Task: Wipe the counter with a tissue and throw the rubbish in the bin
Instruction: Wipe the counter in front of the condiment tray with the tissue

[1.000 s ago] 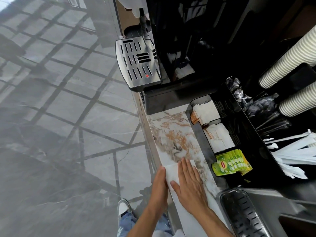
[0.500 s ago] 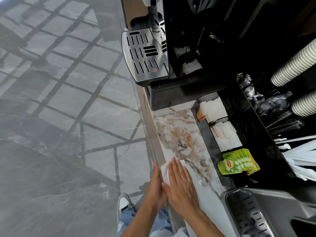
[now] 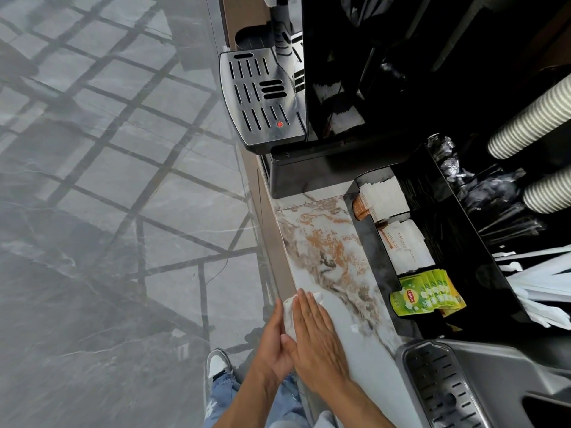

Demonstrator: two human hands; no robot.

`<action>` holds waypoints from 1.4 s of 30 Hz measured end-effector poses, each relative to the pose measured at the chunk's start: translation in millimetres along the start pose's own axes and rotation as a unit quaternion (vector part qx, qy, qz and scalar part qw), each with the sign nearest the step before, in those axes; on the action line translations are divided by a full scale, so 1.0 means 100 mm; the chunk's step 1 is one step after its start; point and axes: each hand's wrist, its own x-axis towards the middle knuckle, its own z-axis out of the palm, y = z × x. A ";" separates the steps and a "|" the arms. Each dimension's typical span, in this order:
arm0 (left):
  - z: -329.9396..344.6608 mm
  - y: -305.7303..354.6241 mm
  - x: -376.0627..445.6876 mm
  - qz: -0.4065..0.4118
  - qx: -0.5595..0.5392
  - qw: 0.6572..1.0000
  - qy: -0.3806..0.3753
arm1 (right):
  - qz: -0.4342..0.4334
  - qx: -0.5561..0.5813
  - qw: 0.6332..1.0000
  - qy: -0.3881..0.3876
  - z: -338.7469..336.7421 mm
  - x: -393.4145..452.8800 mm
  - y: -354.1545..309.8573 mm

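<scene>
The tissue [image 3: 289, 316] was white and crumpled, lying flat at the front edge of the bench [image 3: 327, 251], mostly hidden so that only its far end and a strip at the edge showed. The bench was a pale marble-patterned slab with orange-brown and dark veins. A small white scrap [image 3: 354, 328] lay on it, apart from the tissue, to the right.

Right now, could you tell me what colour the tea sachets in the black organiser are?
Bright green and yellow tea sachets, seen in the head view.
</scene>
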 end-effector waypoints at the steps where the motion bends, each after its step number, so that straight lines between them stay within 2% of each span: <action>1: 0.00 0.00 -0.01 0.000 -0.002 1.000 -0.002 | -0.003 0.001 1.000 0.009 -0.03 -0.01 -0.01; 9: -0.01 0.03 -0.04 -0.007 -0.016 1.000 -0.015 | -0.035 0.005 0.999 0.016 -0.11 -0.09 -0.07; 14: -0.03 0.04 -0.10 0.000 -0.014 1.000 0.009 | -0.053 0.047 0.997 0.004 -0.05 -0.08 -0.15; 23: -0.13 0.02 -0.14 0.023 -0.033 0.999 0.021 | -0.058 0.038 0.998 -0.008 -0.05 -0.04 -0.22; 29: -0.17 0.01 -0.12 0.056 -0.005 0.996 0.068 | -0.070 0.089 0.994 0.004 -0.01 -0.05 -0.30; 33: -0.15 0.02 -0.16 0.051 0.024 0.998 0.033 | -0.077 0.133 0.988 0.015 0.02 -0.07 -0.26; 36: -0.11 0.06 -0.21 0.095 0.048 0.994 -0.022 | -0.067 0.186 0.980 0.018 0.03 -0.06 -0.28; 38: -0.06 0.06 -0.24 0.119 0.072 0.989 -0.055 | -0.066 0.168 0.983 0.024 0.04 -0.06 -0.26; 42: -0.04 0.06 -0.26 0.097 0.035 0.993 -0.063 | -0.069 0.145 0.987 0.017 -0.02 -0.07 -0.25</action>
